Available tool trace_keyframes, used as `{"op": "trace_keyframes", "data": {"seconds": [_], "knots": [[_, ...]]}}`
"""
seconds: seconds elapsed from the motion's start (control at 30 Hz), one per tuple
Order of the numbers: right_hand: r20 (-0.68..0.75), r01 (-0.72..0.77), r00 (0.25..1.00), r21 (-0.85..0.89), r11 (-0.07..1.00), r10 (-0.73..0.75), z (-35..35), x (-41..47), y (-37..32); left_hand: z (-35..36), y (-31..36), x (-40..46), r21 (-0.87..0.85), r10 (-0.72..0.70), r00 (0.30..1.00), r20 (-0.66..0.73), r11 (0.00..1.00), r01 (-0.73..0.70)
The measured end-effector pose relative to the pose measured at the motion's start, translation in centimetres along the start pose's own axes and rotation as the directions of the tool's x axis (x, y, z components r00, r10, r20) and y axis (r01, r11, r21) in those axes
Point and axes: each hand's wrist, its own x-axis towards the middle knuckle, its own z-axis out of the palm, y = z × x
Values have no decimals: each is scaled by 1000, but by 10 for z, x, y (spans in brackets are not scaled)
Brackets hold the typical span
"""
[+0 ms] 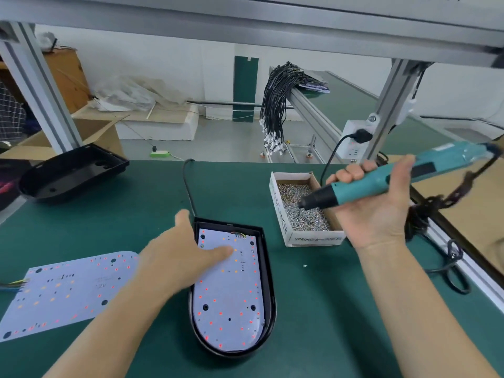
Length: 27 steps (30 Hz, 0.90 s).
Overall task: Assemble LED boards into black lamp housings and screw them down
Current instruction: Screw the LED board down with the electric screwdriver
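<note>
LED board [227, 293] sits in black housing [268, 282], long way toward body, flat under left hand [177, 257] fingers, straight, pressing. Right hand [381, 203] wrapped round screwdriver [362, 186], tip in screw box [289, 227], just right of board. Next prob.: bring screw left & down to hole.

This is a factory assembly line. A green-matted tabletop [114, 214] sits under an aluminium frame [41, 85]. Wire harnesses [275, 105] hang beside a conveyor belt [354, 102].

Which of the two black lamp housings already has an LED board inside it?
The near housing in front of the person, where the left hand rests on the seated LED board. The far-left housing is empty.
</note>
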Motion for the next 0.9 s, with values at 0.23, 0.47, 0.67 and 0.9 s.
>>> {"op": "trace_keyframes", "data": {"seconds": [0.23, 0.47, 0.67, 0.9], "knots": [[-212, 249, 943, -61, 966, -257, -2, -4, -18, 12, 102, 40, 318, 680, 706, -200, 726, -609], [-233, 293, 918, -149, 945, -321, -2, -13, -28, 76, 149, 80, 457, 596, 776, 205, 643, -614], [-261, 252, 922, -150, 956, -284, 2, -16, -26, 86, 149, 76, 446, 596, 788, 157, 669, -595], [-262, 253, 923, -145, 957, -283, 8, -21, -28, 82, 139, 70, 258, 576, 817, 31, 785, -563]]}}
